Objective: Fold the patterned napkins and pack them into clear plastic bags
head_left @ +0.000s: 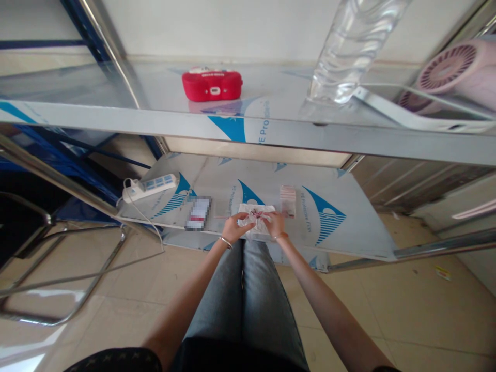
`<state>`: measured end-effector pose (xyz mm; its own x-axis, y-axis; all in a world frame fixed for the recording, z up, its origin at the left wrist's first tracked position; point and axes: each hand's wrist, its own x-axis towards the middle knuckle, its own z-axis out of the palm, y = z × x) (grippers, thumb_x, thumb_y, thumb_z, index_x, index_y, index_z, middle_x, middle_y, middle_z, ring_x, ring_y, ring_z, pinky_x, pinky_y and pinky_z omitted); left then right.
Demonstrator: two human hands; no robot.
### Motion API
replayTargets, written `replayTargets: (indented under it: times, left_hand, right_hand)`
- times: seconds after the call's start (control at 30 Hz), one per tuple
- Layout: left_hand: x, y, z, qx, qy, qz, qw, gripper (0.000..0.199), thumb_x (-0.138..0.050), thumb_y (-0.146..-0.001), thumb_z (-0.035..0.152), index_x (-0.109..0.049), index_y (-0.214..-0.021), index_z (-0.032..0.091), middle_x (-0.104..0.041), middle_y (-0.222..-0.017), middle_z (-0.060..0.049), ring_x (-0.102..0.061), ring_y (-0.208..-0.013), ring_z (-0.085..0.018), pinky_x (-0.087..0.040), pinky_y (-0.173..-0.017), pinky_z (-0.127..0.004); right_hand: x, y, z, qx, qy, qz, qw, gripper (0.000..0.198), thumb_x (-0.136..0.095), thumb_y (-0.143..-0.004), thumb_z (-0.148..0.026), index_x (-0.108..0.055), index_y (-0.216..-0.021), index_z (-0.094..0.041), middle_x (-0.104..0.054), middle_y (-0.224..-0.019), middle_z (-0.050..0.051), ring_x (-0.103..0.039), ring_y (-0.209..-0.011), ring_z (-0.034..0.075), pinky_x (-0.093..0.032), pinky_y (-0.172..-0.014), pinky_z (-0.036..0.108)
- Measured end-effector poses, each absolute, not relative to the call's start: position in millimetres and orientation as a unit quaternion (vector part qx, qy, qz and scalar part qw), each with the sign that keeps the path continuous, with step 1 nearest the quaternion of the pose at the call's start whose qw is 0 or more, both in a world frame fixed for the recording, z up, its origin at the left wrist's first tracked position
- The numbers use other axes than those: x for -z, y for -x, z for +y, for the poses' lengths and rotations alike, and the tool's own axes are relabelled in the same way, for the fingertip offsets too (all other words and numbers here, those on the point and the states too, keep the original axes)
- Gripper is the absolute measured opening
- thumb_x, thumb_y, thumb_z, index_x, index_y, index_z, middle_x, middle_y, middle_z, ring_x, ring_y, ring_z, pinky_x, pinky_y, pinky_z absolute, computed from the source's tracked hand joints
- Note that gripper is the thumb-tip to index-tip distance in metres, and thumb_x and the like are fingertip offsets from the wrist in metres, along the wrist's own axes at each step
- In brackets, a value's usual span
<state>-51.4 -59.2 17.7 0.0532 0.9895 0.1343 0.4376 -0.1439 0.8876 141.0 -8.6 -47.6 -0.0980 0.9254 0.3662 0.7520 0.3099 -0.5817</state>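
Just below the center of the frame, near the front edge of the lower shelf (360,235), a crumpled white wrapper (257,213) with red marks sits between two bare hands. The left hand (234,227) pinches its left side between thumb and fingertips, and the right hand (275,225) does the same on its right side, so both grips look pressed together with the thin material gathered between them. Whether the pale layer underneath belongs to the wrapper or is a separate sheet, I cannot tell.

The step in hand looks to be working the wrapper with the fingertips; whether it is being spread or folded cannot be read from its creases. My judgement is that the next move calls for light, matched pinches: one hand to steady the wrapper while the other shifts its hold, without a hard tug, since such thin stuff could tear or slip.

Just beyond the right hand lies a small striped packet (288,194), near enough to be brushed by the knuckles. Left of the hands, a phone (199,213) rests near the shelf's front edge, and a power strip (160,183) lies farther toward the left of the frame. Above, at upper center, a red case (212,87) stands on the upper shelf (155,88).
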Motion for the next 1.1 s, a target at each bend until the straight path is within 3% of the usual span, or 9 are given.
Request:
replayTargets:
  times: [0.33, 0.47, 0.6, 0.77, 0.93, 1.1]
  left_hand:
    - [-15.0, 56.3, -58.4, -0.411, -0.653, 0.528, 0.355, 0.042, -0.072, -0.066, 0.038, -0.063, -0.100, 0.014, -0.068, -0.097, -0.009, -0.063, -0.092, -0.021, -0.049, -0.088, -0.035]
    - [-18.5, 56.6, -57.1, -0.421, -0.643, 0.526, 0.364, 0.047, -0.073, -0.065, 0.035, -0.060, -0.105, 0.014, -0.067, -0.098, -0.010, -0.063, -0.093, -0.021, -0.049, -0.088, -0.035]
    - [-19.1, 56.1, -55.9, -0.423, -0.637, 0.522, 0.377, 0.054, -0.074, -0.065, 0.033, -0.056, -0.112, 0.015, -0.068, -0.098, -0.010, -0.063, -0.094, -0.020, -0.049, -0.087, -0.036]
    - [-19.5, 53.4, -55.2, -0.412, -0.646, 0.521, 0.377, 0.047, -0.074, -0.065, 0.034, -0.060, -0.104, 0.013, -0.067, -0.098, -0.010, -0.063, -0.093, -0.020, -0.049, -0.088, -0.035]
    - [-20.3, 52.2, -53.9, -0.405, -0.650, 0.526, 0.370, 0.043, -0.073, -0.065, 0.037, -0.063, -0.100, 0.014, -0.068, -0.095, -0.009, -0.063, -0.090, -0.020, -0.049, -0.087, -0.035]
    - [-15.7, 55.1, -51.3, -0.408, -0.646, 0.529, 0.369, 0.042, -0.073, -0.065, 0.037, -0.063, -0.100, 0.016, -0.068, -0.095, -0.008, -0.063, -0.090, -0.020, -0.050, -0.086, -0.035]
  right_hand:
    - [66.6, -145.6, -11.5, -0.106, 0.616, -0.715, 0.314, 0.013, -0.060, -0.078, -0.023, -0.071, -0.077, -0.017, -0.064, -0.088, 0.011, -0.052, -0.085, 0.023, -0.038, -0.080, 0.034]
    - [64.1, -151.9, -10.8, -0.131, 0.606, -0.700, 0.355, 0.011, -0.062, -0.075, -0.022, -0.068, -0.067, -0.017, -0.065, -0.081, 0.010, -0.054, -0.082, 0.023, -0.039, -0.080, 0.035]
    - [52.8, -151.8, -11.1, -0.139, 0.604, -0.676, 0.399, 0.019, -0.062, -0.076, -0.034, -0.064, -0.065, -0.018, -0.066, -0.074, 0.008, -0.057, -0.077, 0.023, -0.042, -0.079, 0.036]
    - [10.9, -131.4, -17.8, -0.177, 0.546, -0.646, 0.503, 0.028, -0.061, -0.076, -0.046, -0.063, -0.067, -0.019, -0.065, -0.073, 0.005, -0.059, -0.074, 0.020, -0.046, -0.072, 0.032]
    - [-22.7, -113.3, -27.0, -0.219, 0.490, -0.684, 0.494, 0.027, -0.064, -0.074, -0.046, -0.065, -0.069, -0.019, -0.063, -0.079, 0.005, -0.059, -0.081, 0.019, -0.046, -0.078, 0.032]
    - [-4.2, -118.3, -17.6, -0.214, 0.507, -0.681, 0.483, 0.024, -0.058, -0.080, -0.041, -0.067, -0.078, -0.019, -0.065, -0.082, 0.006, -0.060, -0.081, 0.019, -0.047, -0.078, 0.032]
